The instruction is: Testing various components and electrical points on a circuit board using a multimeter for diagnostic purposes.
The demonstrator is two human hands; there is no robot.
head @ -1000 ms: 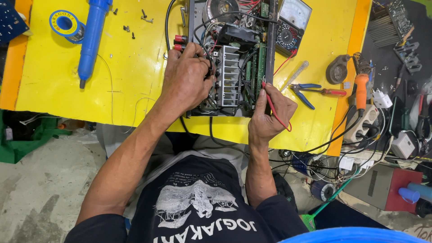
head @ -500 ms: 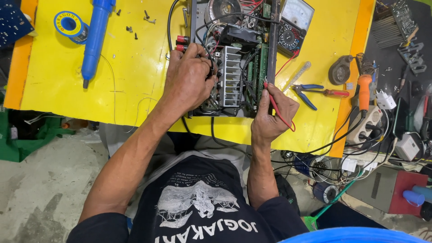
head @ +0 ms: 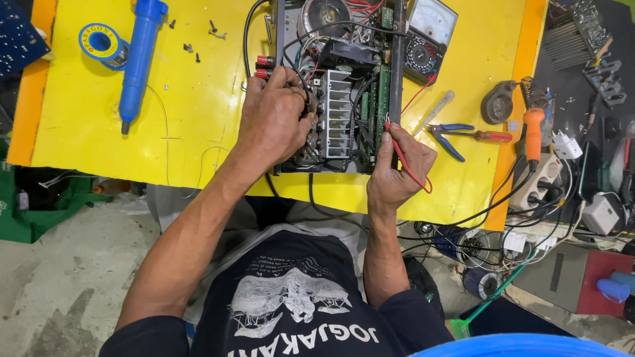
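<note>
We start at the right hand (head: 395, 168), just right of the frame's centre: its fingers are closed in a pencil grip on a red test probe (head: 391, 137), tip pointing up at the green circuit board (head: 382, 99) along the right edge of the open power unit (head: 334, 86). The probe's red lead (head: 418, 177) loops over the back of that hand. It looks a light, slim, stiff thing, and we'd judge the insulated shaft near the tip the place to hold it, as here.

The left hand (head: 274, 122), centre of the frame, lies curled over the unit's left side, fingers tucked in among the black wires (head: 311, 49) beside the finned aluminium heat sink (head: 336, 112); whether it pinches a second probe or only steadies the case, we cannot tell. The unit sits at the top centre of the yellow counter (head: 198, 125), lid off. It looks heavy and rigid, but the boards and wiring inside look delicate, so we'd take it by the metal frame.

Moving out: an analogue multimeter (head: 430, 36) touches the unit's upper right corner. Right of it lie blue-handled pliers (head: 450, 135) and a red-handled screwdriver (head: 486, 136). In the upper left, a blue desoldering pump (head: 140, 56) and a solder reel (head: 100, 43).
</note>
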